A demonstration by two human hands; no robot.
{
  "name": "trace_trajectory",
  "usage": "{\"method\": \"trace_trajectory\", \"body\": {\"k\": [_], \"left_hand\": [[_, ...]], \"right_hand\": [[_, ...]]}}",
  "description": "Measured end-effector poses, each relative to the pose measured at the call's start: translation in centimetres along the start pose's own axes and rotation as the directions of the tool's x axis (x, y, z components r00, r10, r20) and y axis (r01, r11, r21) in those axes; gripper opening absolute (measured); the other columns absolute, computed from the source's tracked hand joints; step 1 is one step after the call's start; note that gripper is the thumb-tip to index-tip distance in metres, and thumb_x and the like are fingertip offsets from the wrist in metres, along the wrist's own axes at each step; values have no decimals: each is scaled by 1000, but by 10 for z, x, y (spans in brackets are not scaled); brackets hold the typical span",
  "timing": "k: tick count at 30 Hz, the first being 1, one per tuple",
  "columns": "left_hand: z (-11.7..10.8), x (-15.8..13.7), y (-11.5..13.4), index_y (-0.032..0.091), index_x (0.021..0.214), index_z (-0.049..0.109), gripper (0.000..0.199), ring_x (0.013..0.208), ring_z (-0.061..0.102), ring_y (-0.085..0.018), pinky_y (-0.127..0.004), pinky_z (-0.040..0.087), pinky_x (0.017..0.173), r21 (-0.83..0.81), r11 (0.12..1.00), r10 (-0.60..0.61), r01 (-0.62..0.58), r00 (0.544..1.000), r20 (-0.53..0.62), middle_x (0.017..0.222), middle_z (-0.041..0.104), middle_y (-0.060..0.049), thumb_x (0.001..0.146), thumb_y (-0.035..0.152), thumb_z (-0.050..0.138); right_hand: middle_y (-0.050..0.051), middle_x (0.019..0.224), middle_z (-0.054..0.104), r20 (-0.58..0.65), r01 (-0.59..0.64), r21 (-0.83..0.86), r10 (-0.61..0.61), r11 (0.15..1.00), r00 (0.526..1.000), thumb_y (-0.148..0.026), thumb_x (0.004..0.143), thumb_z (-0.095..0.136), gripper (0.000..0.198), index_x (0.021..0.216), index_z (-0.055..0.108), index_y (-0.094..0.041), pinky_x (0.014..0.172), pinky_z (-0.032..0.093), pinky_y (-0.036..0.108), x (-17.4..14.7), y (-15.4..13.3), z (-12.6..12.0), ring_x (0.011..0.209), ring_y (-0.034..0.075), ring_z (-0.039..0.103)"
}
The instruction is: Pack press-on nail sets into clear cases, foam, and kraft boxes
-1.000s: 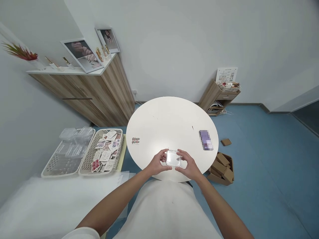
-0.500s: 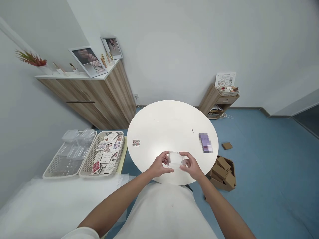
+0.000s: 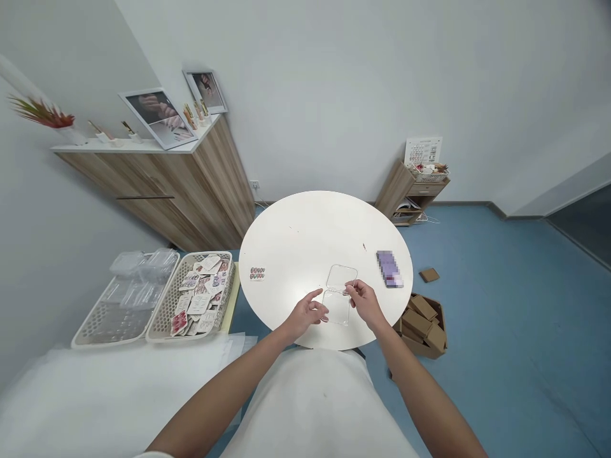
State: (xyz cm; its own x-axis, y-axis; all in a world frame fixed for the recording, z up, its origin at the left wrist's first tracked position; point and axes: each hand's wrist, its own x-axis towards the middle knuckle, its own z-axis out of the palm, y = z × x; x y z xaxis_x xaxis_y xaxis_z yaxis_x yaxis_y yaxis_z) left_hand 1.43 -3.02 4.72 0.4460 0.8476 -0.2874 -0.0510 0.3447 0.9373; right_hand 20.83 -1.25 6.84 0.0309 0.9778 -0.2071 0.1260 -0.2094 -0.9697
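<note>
A clear plastic hinged box (image 3: 337,309) stands opened out over the near part of the white round table (image 3: 296,248). Its lid (image 3: 342,275) is swung away from me. My right hand (image 3: 366,304) pinches the box at its right side, close to the hinge. At the left edge of the lower half, my left hand (image 3: 305,316) holds with thumb and lower fingers, its index finger lifted. Nothing shows inside the box. A small card of press-on nails (image 3: 257,273) lies on the table at the left.
A pixelated purple item (image 3: 389,269) lies on the table's right. Left of the table are a basket of nail cards (image 3: 157,329) and a basket of clear plastic boxes (image 3: 81,331). A carton of brown boxes (image 3: 442,346) stands on the floor at right.
The clear box was closed between both hands; now its lid is folded open away from me. My right hand has moved up to the hinge side. The view has shifted slightly.
</note>
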Motion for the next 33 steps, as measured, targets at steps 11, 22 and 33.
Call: {"method": "trace_trajectory", "body": {"k": [11,22,33], "left_hand": [[1,5,-28,14,92,58,33,60,57,-11,-28,44,64,16,1000,0,2,990,-141,73,60,-3,73,41,56],[9,27,-74,14,93,58,30,58,54,-10,-29,45,65,-63,998,-42,27,966,-256,69,58,-1,75,37,53],[10,53,-95,16,92,59,24,71,55,-15,-30,43,72,277,906,-214,318,912,-349,78,61,-4,78,30,46]], "right_hand": [[1,67,56,4,-77,-73,78,994,997,-55,69,50,41,82,61,-17,48,35,24,6,20,8,49,9,41],[3,82,57,52,-165,-98,170,982,984,-46,70,55,43,104,55,-19,58,44,28,-17,75,-9,59,11,49],[6,101,52,96,-263,-209,288,942,953,-32,73,50,44,116,49,-22,71,46,32,0,126,-9,78,14,52]]}}
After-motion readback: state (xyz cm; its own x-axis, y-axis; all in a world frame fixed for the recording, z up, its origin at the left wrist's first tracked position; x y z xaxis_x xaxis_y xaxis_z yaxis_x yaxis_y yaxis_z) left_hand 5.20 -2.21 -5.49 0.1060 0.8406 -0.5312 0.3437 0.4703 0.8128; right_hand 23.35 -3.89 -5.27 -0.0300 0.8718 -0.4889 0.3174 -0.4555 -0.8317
